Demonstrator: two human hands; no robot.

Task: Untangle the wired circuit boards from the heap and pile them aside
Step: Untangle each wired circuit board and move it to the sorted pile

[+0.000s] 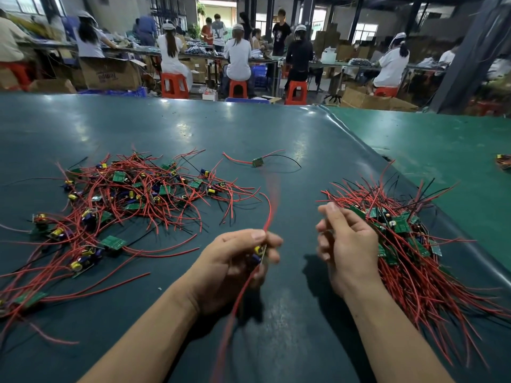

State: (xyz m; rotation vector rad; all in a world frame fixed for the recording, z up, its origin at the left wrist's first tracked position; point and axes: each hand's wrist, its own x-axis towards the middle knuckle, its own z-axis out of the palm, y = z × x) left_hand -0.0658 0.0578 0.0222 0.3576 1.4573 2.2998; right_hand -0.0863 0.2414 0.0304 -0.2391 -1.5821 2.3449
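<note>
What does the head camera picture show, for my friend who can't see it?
A person's left hand pinches a small circuit board with red wires over a dark green table. The right hand hangs empty beside a neat pile; a tangled heap lies left.

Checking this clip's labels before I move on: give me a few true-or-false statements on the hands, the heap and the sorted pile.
1. The left hand holds a circuit board with red wires. True.
2. The right hand grips a board. False: its fingers are loosely curled and hold nothing.
3. The sorted pile lies right of the right hand. True.
4. The tangled heap sits on the lighter green mat. False: it lies on the dark mat.
5. A lone board lies beyond the hands. True.
</note>
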